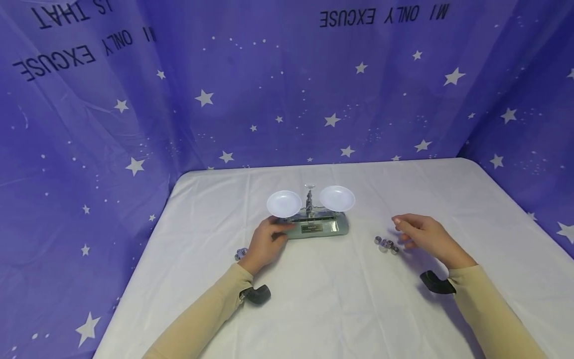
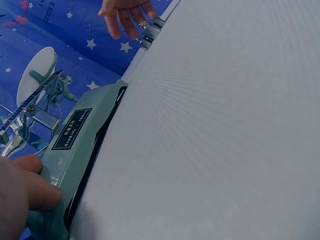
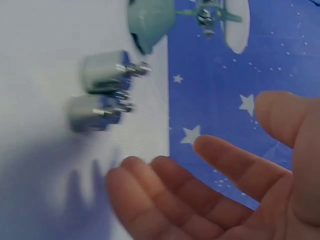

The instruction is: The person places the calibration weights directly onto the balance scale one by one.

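Note:
A green-based balance scale (image 1: 314,228) with two white pans stands on the table, its label facing me. My left hand (image 1: 265,244) holds the left end of its base; in the left wrist view the thumb and a finger lie on the green base (image 2: 75,150). Right of the scale, several small metal weights (image 1: 386,244) with knobs stand close together. My right hand (image 1: 421,234) hovers beside them, fingers loosely bent and holding nothing. In the right wrist view the weights (image 3: 105,72) are blurred and apart from the fingertips.
More small metal weights (image 1: 241,253) sit left of my left wrist, partly hidden by it. A white cloth (image 1: 323,299) covers the table. Blue curtains (image 1: 278,89) with white stars close in the back and sides.

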The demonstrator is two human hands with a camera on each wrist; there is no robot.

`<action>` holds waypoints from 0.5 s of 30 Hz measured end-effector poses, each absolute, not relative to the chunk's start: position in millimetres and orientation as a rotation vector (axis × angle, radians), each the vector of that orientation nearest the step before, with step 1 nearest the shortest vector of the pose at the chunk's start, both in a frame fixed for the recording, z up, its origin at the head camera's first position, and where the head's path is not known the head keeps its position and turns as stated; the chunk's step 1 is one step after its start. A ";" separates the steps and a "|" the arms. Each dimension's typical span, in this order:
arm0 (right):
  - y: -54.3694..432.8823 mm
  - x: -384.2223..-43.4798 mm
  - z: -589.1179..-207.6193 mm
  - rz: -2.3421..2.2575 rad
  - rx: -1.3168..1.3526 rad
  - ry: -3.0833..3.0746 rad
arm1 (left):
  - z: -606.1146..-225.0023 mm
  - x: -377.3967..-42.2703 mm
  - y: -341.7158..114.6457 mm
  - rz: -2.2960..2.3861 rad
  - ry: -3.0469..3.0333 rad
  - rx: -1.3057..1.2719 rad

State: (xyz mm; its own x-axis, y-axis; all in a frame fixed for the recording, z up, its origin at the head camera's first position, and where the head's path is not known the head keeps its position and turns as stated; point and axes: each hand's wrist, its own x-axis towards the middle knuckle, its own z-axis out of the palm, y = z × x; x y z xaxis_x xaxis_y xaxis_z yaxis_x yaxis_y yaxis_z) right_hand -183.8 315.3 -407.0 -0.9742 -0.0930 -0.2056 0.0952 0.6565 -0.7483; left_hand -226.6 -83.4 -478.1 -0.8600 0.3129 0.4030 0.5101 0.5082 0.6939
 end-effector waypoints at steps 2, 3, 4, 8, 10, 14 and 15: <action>315.3 -179.1 -412.7 -1.241 0.011 2.647 | -478.8 -226.9 -84.2 -1.269 -2.525 -0.701; 315.2 -176.7 -415.8 -1.255 0.011 2.646 | -479.2 -227.0 -84.6 -1.265 -2.523 -0.701; 315.0 -174.6 -419.0 -1.277 0.013 2.641 | -479.5 -227.2 -85.1 -1.262 -2.520 -0.700; 314.6 -168.6 -430.9 -1.364 0.024 2.633 | -478.6 -227.2 -85.9 -1.271 -2.508 -0.698; 314.7 -166.6 -434.9 -1.399 0.036 2.634 | -478.3 -227.1 -85.6 -1.274 -2.509 -0.696; 316.0 -163.5 -439.5 -1.384 0.058 2.670 | -478.4 -226.9 -84.3 -1.279 -2.516 -0.705; 316.7 -162.7 -440.4 -1.355 0.062 2.691 | -478.5 -226.8 -83.8 -1.281 -2.515 -0.710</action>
